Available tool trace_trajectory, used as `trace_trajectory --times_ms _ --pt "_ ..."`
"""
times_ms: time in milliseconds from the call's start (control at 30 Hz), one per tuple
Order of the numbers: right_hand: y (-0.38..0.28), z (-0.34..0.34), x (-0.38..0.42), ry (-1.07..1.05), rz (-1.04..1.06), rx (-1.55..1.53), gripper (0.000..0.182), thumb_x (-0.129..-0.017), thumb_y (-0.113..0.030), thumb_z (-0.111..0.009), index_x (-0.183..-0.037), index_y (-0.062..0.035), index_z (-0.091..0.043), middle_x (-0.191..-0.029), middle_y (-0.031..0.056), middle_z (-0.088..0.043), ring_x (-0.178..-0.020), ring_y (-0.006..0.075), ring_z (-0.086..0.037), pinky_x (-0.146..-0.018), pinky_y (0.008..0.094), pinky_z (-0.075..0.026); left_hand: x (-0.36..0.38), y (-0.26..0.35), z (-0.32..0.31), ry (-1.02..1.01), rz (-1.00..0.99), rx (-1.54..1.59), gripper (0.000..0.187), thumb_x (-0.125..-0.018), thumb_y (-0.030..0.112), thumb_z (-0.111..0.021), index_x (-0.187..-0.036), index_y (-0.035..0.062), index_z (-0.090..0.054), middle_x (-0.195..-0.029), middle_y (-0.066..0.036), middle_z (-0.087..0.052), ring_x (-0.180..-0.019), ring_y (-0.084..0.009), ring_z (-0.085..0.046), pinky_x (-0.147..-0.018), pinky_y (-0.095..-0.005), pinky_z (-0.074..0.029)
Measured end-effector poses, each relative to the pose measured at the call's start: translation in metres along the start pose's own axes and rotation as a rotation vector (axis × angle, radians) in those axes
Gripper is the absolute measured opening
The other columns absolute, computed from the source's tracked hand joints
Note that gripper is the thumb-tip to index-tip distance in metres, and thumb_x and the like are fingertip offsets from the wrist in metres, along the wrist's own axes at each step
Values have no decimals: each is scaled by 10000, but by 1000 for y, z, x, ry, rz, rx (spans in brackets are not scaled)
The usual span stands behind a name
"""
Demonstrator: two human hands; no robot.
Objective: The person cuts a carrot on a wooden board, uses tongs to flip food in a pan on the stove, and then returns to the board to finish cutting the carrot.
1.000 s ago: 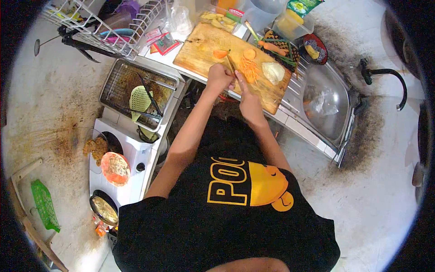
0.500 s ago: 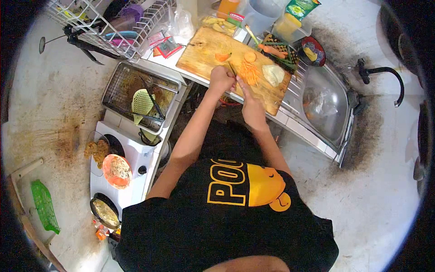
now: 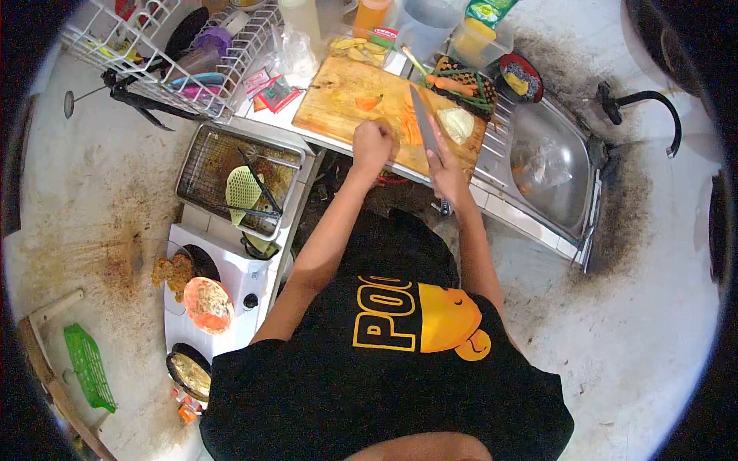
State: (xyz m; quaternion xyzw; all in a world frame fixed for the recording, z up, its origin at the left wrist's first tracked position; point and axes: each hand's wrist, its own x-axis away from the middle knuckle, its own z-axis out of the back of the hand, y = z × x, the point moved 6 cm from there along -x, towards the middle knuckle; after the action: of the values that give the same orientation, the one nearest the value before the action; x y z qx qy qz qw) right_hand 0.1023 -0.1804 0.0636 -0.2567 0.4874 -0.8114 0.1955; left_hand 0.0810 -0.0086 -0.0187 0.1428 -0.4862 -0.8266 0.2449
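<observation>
My right hand (image 3: pixel 448 173) grips a kitchen knife (image 3: pixel 425 119) by its handle. The blade's broad side shows, pointing away from me over the wooden cutting board (image 3: pixel 330 88). Thin carrot strips (image 3: pixel 407 127) lie beside the blade, partly covered by it. My left hand (image 3: pixel 373 146) is closed at the board's near edge, left of the strips; its fingertips are hidden, so I cannot make out what is in them. Beyond it lies a cut carrot piece (image 3: pixel 368 102). A pale cabbage chunk (image 3: pixel 457 124) rests to the right of the knife.
A steel sink (image 3: pixel 550 192) adjoins the board on the right, below a black tap (image 3: pixel 653 119). Whole carrots (image 3: pixel 452 84) lie in a dark tray behind. At left are a dish rack (image 3: pixel 238 46), a wire-racked metal pan (image 3: pixel 207 177) and a white stove (image 3: pixel 234 265).
The knife has come away from beside my left hand, moving right with its broad side now showing. My left hand stays closed near the same spot. The whole view has shifted slightly.
</observation>
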Motion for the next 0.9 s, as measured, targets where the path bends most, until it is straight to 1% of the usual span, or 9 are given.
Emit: trace_trajectory --times_ms 67,300,367,400,500,533,633,667,900 --pt "14 5 -6 29 113 5 660 -932 -13 -461 -1505 -258 -246 -1492 162 -358 -1361 294 -373 -1094 344 -304 11 20 7 146 -189 -155 138 -807 27 -589 -843 -22 -712 -687 -139 -683 -636 -236 -683 -616 -347 -523" --pt "33 11 5 55 147 3 690 -860 21 -478 -1488 -202 -300 -1453 181 -414 -1328 298 -420 -1072 344 -334 15 40 34 112 -137 77 220 -848 78 -586 -1030 40 -702 -838 -170 -689 -729 -280 -673 -670 -361 -506" --pt "57 9 5 45 -116 22 675 -824 -3 -503 -1464 -160 -355 -1334 169 -532 -1047 257 -615 -862 333 -500 3 55 48 181 -154 -59 205 -858 102 -590 -1019 52 -708 -838 -169 -690 -737 -281 -674 -673 -356 -508" --pt "55 9 10 -25 -315 -81 662 -815 -41 -543 -1450 -136 -380 -1068 130 -615 -645 149 -584 -527 287 -496 -6 63 52 216 -168 -88 189 -824 113 -603 -969 55 -708 -834 -162 -682 -746 -317 -659 -696 -407 -513" --pt "61 8 3 77 -210 -274 608 -830 -57 -538 -1420 -121 -410 -795 55 -567 -447 81 -421 -363 239 -358 -36 92 49 179 -310 -292 205 -803 110 -612 -982 55 -696 -847 -146 -673 -791 -313 -654 -699 -404 -512" --pt "65 7 0 31 -266 -338 538 -848 -78 -528 -1377 -105 -436 -645 15 -507 -415 97 -421 -363 255 -368 -45 94 42 154 -399 -363 232 -791 109 -613 -1006 52 -680 -918 -159 -662 -859 -334 -641 -751 -431 -504" --pt "70 12 -3 -34 -328 -443 480 -860 -83 -511 -1336 -89 -451 -577 -8 -454 -386 99 -401 -340 264 -347 -63 93 9 -8 -511 -640 299 -775 141 -662 -1060 53 -651 -999 -179 -650 -923 -361 -620 -826 -467 -482" --pt "70 11 -2 -70 -320 -441 524 -889 -90 -470 -1401 -182 -407 -580 -61 -355 -427 48 -322 -373 226 -276 -65 91 3 -5 -517 -645 299 -775 141 -662 -1060 53 -651 -999 -179 -650 -923 -361 -620 -826 -467 -482" --pt "58 32 2 -107 -256 -481 472 -948 -165 -481 -1409 -196 -387 -614 -66 -351 -437 35 -305 -375 207 -262 -70 84 -16 -203 -424 -589 533 -684 273 -787 -1143 68 -611 -1022 -172 -645 -953 -385 -607 -849 -470 -470"
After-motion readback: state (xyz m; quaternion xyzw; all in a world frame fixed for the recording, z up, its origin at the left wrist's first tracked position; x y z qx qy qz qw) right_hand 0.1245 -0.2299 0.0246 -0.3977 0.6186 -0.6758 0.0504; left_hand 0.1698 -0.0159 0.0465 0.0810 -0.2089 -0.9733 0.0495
